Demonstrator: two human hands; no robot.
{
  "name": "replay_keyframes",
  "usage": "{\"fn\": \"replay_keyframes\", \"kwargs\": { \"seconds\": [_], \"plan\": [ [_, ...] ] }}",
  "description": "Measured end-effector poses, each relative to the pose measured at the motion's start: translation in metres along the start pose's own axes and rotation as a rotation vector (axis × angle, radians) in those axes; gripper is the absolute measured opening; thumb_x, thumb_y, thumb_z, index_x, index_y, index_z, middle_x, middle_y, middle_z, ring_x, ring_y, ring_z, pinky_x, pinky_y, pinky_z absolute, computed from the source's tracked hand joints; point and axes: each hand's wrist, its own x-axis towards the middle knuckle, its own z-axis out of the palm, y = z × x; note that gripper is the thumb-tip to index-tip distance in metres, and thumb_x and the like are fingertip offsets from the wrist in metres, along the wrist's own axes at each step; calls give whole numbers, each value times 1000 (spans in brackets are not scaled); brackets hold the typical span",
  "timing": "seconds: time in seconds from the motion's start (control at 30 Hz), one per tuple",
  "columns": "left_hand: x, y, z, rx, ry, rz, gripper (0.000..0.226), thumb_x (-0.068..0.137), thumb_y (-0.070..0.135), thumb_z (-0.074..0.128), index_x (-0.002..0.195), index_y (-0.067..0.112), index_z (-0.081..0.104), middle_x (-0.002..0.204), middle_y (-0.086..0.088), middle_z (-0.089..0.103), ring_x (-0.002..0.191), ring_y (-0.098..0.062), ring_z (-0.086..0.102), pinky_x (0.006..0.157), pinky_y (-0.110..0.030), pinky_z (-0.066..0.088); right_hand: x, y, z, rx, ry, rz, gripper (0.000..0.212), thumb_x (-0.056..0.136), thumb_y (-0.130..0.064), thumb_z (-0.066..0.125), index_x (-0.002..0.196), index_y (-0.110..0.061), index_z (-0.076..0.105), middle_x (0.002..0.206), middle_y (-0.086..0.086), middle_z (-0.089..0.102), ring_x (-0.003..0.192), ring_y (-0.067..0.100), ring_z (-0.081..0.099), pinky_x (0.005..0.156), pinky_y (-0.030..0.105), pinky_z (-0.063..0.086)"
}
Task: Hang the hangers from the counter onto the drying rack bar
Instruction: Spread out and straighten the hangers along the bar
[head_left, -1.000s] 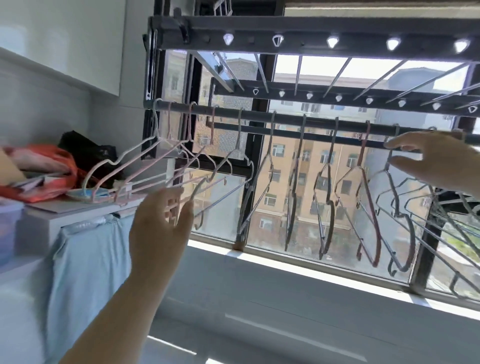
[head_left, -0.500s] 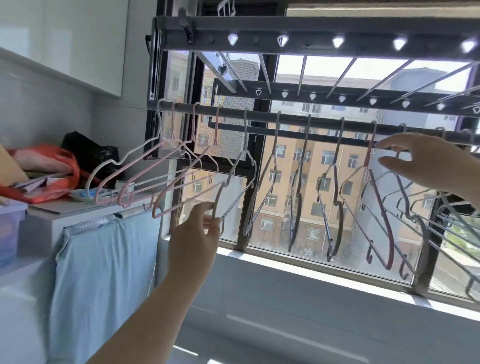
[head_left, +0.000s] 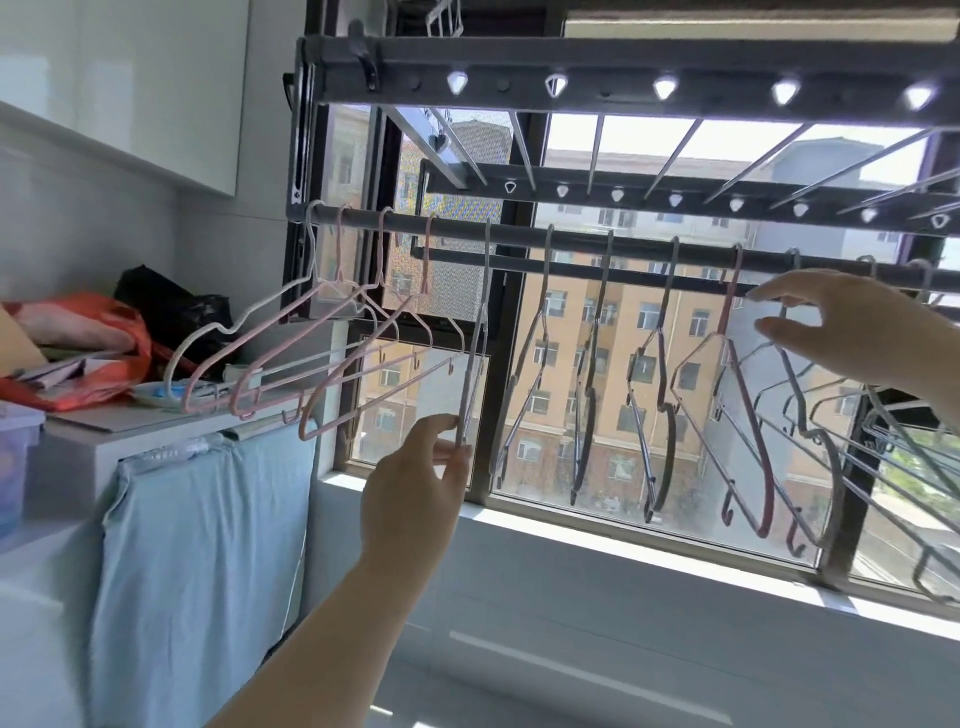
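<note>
The grey drying rack bar (head_left: 576, 242) runs across the window with several wire hangers hooked on it. White and pink hangers (head_left: 291, 364) hang at its left end, grey and dark pink ones (head_left: 587, 374) in the middle and to the right. My left hand (head_left: 415, 483) reaches up from below and pinches the lower end of a pale hanger (head_left: 475, 364) between thumb and fingers. My right hand (head_left: 852, 327) is raised at the right beside a dark pink hanger's (head_left: 727, 364) hook, fingers spread and holding nothing.
A white counter (head_left: 78, 441) at the left carries an orange bag (head_left: 93, 358), a black bag (head_left: 171, 306) and a plastic box (head_left: 15, 457). A light blue cloth (head_left: 197, 561) hangs down its front. The window sill (head_left: 649, 535) runs below the hangers.
My left hand has moved right along the hangers and taken hold of the pale hanger's lower end. My right hand has shifted left and slightly down, fingers still spread.
</note>
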Motion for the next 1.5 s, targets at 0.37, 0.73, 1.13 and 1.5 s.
{"fn": "replay_keyframes", "kwargs": {
  "seconds": [0.37, 0.73, 1.13, 1.5],
  "plan": [
    [14, -20, -24, 38, 60, -36, 21, 86, 13, 57, 106, 6, 60, 91, -9, 71, 88, -25, 66, 76, -29, 45, -1, 0, 8, 17, -12, 30, 37, 90, -23, 52, 126, -16, 50, 130, 13, 53, 120, 30, 47, 104, 42, 31],
    [18, -26, -32, 39, 70, -24, 17, 87, 11, 56, 102, 7, 63, 78, 8, 58, 73, -9, 55, 62, -11, 36, 0, 7, 8, 18, 10, 48, 36, 90, -23, 52, 125, -16, 52, 129, 14, 54, 116, 32, 51, 100, 42, 35],
    [17, -22, -47, 22, 193, -4, 17, 86, 9, 55, 101, 6, 62, 96, 8, 57, 78, -15, 56, 62, -9, 33, -3, 5, 11, 39, 6, 34, 37, 90, -22, 51, 126, -15, 50, 132, 12, 51, 122, 29, 46, 104, 40, 30],
    [-3, 24, -20, -317, 93, 72, 12, 72, 47, 46, 74, 55, 55, 80, 35, 61, 77, 22, 53, 69, 8, 33, -39, 40, -1, -23, 163, 94, 26, 92, -14, 47, 115, -13, 60, 124, 7, 58, 114, 24, 51, 96, 33, 36]
  ]
}}
